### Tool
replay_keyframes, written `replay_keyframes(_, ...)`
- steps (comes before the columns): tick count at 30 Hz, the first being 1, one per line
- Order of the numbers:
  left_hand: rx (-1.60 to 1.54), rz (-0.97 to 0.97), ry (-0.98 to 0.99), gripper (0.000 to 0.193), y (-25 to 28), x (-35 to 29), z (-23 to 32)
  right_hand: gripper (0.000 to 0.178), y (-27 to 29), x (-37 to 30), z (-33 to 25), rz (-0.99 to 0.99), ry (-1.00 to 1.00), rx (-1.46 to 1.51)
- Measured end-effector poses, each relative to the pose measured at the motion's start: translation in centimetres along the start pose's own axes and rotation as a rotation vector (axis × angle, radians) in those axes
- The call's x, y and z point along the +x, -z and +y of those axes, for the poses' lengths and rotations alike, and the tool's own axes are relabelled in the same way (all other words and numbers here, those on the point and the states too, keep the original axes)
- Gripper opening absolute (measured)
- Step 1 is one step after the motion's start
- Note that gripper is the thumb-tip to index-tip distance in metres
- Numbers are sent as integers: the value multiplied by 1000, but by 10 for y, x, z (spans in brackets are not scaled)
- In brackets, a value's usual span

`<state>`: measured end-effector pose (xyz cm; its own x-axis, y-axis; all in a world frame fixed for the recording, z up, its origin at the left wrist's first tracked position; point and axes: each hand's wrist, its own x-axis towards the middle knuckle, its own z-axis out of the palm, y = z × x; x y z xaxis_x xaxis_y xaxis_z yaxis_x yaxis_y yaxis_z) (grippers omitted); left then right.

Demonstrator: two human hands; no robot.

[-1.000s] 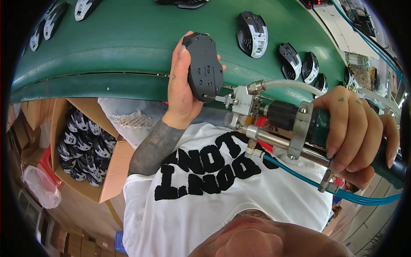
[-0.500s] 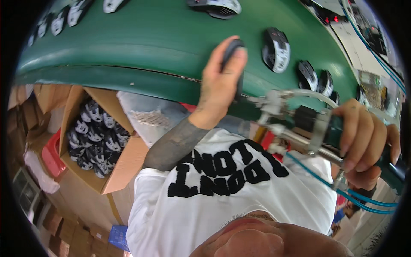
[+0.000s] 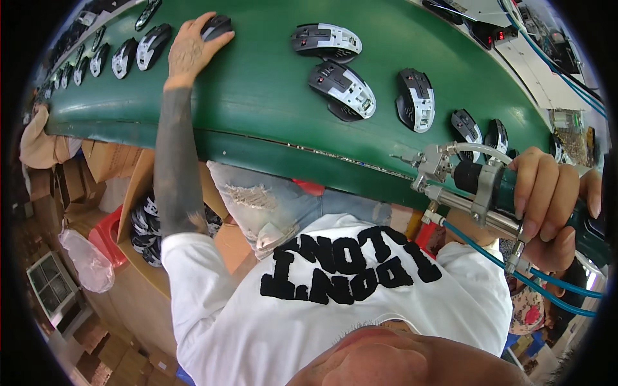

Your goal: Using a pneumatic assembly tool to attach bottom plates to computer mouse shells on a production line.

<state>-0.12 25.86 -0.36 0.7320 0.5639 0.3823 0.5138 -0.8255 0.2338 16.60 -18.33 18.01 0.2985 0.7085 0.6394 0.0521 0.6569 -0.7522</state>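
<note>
Black, rounded mouse [image 3: 216,27] on the left hand's [image 3: 188,55] side, toward the far left of the green desk [image 3: 257,90]. Left grip is curled over it, thumb on its near side; can't tell if it's lifted or resting. Exposed part looks dark and smooth, rest is under the hand. Long axis seems roughly left-right; can't tell which end is front.

Driver [image 3: 486,193] is clamped in the right grip, right hand [image 3: 547,206] wrapped round its green body. Metal feed head, blue hoses. Axis slants, tip up-left at the desk's near edge, apart from the mice.

Other mice [image 3: 342,90] are two-tone: black one end, light grey the other, with cutouts. Centre pair sit just beside each other: upper one lies left-right, light end right; lower one slants, light end down-right. Left row: light ends down-left.

Cardboard carton [image 3: 136,186] below the desk holds a heap of black-and-white pieces; left forearm crosses above it.
</note>
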Motion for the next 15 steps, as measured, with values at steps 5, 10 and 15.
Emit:
replay_keyframes(5, -1838, 20, 590, 54, 38, -95, 123, 31, 1, -6, 11, 64, -9, -5)
replay_keyframes(10, -2597, -221, 689, 60, 18, -166, 225, 31, -7, 0, 11, 114, -16, 5)
replay_keyframes(15, -2538, -381, 591, 65, 6, -179, 245, 35, 18, 6, 11, -145, -141, 83)
